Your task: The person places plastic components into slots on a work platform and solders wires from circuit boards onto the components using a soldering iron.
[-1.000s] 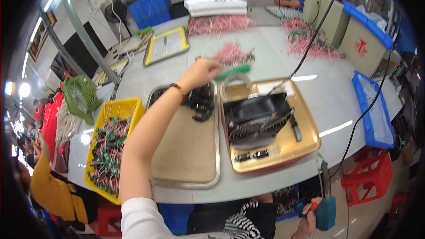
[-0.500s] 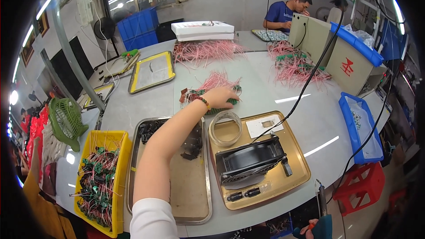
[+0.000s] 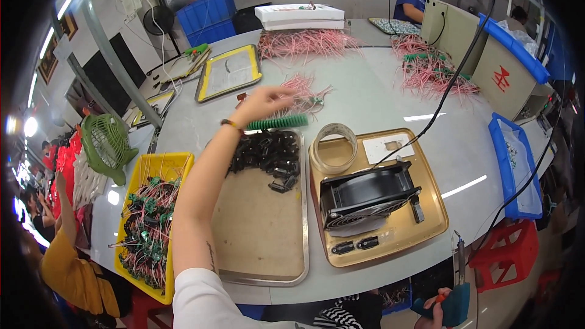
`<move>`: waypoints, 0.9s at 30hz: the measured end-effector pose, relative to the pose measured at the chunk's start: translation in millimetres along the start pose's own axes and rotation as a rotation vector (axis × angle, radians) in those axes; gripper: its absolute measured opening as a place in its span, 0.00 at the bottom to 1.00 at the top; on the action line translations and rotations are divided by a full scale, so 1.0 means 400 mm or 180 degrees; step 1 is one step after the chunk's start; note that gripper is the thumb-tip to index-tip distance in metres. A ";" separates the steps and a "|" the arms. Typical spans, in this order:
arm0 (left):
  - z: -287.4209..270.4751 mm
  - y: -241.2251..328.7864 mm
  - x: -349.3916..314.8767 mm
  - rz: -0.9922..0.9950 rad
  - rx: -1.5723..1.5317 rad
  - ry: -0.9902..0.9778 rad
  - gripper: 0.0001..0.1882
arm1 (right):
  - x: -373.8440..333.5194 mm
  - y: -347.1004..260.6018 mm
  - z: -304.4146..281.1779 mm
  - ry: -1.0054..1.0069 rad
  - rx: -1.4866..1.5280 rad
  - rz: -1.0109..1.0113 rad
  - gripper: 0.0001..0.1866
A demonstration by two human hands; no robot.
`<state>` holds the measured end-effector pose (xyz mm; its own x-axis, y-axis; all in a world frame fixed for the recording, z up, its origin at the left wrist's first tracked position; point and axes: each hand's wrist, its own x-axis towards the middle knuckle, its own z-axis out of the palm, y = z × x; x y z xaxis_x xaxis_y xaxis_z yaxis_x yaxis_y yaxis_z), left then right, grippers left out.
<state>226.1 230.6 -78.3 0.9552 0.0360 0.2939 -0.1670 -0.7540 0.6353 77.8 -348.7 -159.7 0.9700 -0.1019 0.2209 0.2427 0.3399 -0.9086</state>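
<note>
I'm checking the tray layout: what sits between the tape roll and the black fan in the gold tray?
In the head view, bare tray floor separates the tape roll from the fan.

On the tabletop [image 3: 390, 103], two trays sit side by side: the left tray [image 3: 262, 231] holds connectors [image 3: 268, 152], the right tray [image 3: 414, 231] a fan [image 3: 365, 198] and tape roll [image 3: 334, 146]. A wire bin [image 3: 152, 219] lies farther left.

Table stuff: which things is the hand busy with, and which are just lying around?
In use:
left hand, reaching out
pink wires by its fingers
green strip just below it

Lying about:
black clips on the steel tray
black fan
tape roll
yellow bin
green grille
</note>
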 end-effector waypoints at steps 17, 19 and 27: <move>-0.134 -0.222 -0.248 -0.2282 -0.0853 0.0061 0.12 | -0.031 0.021 -0.035 0.0191 -0.0414 0.0036 0.23; -0.120 -0.259 -0.254 -0.1944 -0.0311 0.0215 0.12 | -0.030 0.024 -0.037 0.0073 -0.0344 0.0026 0.21; -0.180 -0.277 -0.266 -0.2249 -0.2098 0.3120 0.15 | -0.052 0.006 -0.060 0.0121 -0.0305 0.0016 0.21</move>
<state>125.5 357.7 -128.5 0.3689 0.9291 -0.0260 -0.0693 0.0554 0.9961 57.6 -368.3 -175.1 0.9693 -0.1365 0.2044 0.2334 0.2496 -0.9398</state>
